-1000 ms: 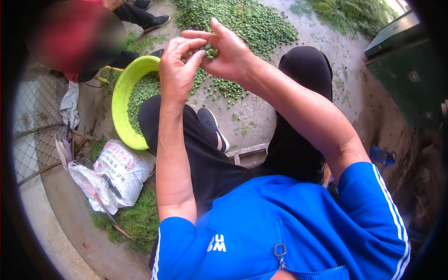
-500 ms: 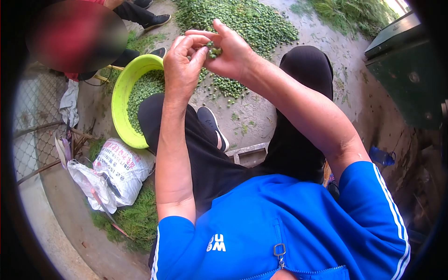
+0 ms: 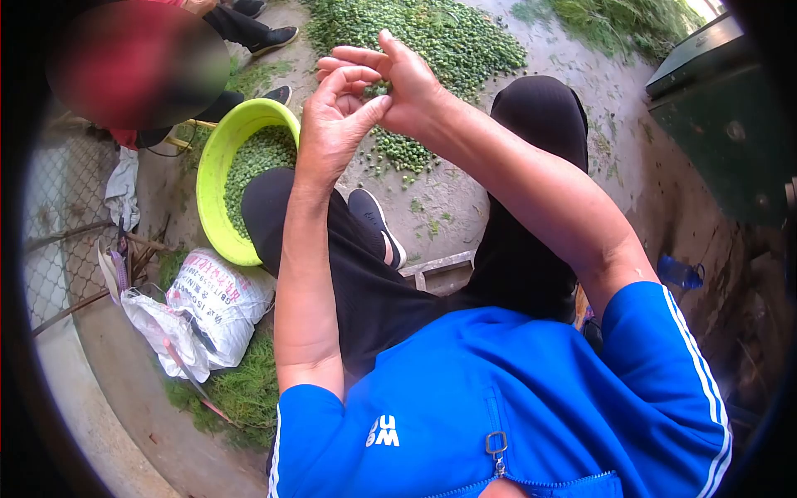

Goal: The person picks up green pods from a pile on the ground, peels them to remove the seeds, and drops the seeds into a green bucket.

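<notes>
Small round green fruits [image 3: 379,88] lie in the cupped palm of my right hand [image 3: 411,90], whose fingers point up and left. Beside it, my left hand [image 3: 325,133] reaches over that palm, its thumb and index finger apart on either side of the fruits. The left hand's other fingers are partly hidden behind. A large heap of the same green fruits [image 3: 448,41] spreads on the ground beyond my hands. To the left of my knee stands a yellow-green basin [image 3: 211,195] with many green fruits inside.
A person in red [image 3: 137,66] is at the upper left. A white printed sack [image 3: 220,303] lies at the left on cut greenery [image 3: 249,390]. More greenery [image 3: 618,25] is at the top right, near a dark green box [image 3: 722,124]. A blue bottle [image 3: 679,272] lies right.
My left thumb and index finger have parted from their pinch near the fruits. The left hand is slightly further over the right palm. Fewer fruits show there now.
</notes>
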A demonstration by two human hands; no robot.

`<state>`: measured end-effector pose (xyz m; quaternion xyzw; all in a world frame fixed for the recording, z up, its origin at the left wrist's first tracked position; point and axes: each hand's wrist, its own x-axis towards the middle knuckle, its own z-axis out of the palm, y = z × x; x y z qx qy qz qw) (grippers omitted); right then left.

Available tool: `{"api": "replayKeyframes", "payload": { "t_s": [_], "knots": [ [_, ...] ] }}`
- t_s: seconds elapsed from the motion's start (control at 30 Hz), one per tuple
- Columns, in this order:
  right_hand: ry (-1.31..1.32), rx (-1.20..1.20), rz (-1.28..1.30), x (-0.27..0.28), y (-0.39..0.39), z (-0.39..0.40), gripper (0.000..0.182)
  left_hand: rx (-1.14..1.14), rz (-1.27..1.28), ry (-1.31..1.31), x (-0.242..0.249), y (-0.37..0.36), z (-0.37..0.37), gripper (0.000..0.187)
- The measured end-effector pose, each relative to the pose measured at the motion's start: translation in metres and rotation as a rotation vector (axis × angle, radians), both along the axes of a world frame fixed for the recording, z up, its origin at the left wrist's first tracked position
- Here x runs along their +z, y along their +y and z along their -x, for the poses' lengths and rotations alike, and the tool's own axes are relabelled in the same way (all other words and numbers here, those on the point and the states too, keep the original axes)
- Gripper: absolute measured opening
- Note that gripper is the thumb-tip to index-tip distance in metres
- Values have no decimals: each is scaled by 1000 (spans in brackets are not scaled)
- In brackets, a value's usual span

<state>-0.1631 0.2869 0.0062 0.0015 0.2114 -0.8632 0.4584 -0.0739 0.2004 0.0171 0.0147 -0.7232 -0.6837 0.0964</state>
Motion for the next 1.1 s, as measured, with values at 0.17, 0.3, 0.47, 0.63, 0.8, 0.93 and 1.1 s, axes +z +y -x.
{"api": "replayKeyframes", "payload": {
  "t_s": [0.17, 0.3, 0.47, 0.63, 0.8, 0.93, 1.1],
  "knots": [
    [18, -30, -14, -1, -2, 0, 62, 64, 141, -16, -3, 1, 7, 24],
    [17, -51, 5, -6, -3, 1, 62, 81, 110, -61, -6, -6, 8, 23],
    [-35, -69, -12, -7, -2, 0, 62, 47, 19, -127, -4, 0, 5, 21],
    [80, -70, -76, -7, -1, 0, 64, 115, 277, 106, -15, 4, 11, 18],
    [51, -56, -12, -7, 0, 2, 64, 45, -353, -40, -4, -3, 4, 16],
    [6, -50, 50, -9, -9, 4, 56, -25, -897, -62, 8, -18, 4, 14],
    [88, -27, -84, -11, -4, -1, 28, -114, -1237, -10, 11, -30, 2, 20]
  ]
}}
